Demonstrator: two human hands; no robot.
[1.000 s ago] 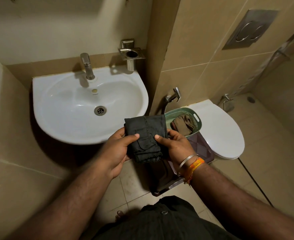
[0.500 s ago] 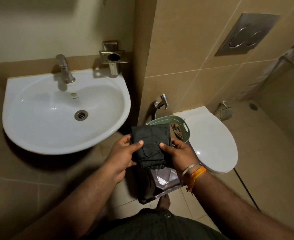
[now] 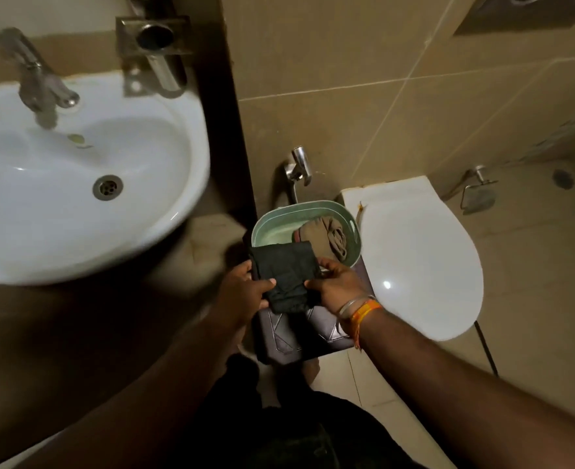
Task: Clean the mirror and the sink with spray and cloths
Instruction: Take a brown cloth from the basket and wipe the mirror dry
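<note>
Both hands, left hand [image 3: 245, 289] and right hand [image 3: 337, 286], are pinching the folded dark cloth [image 3: 288, 275] just above the green basket's [image 3: 262, 228] near rim; keeping it folded flat should suit wiping the sink [image 3: 177, 211].

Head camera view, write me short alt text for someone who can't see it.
Two hands, left hand and right hand, hold a folded dark cloth over a green basket with a brown cloth inside. A white sink is at left, a closed white toilet at right.
</note>
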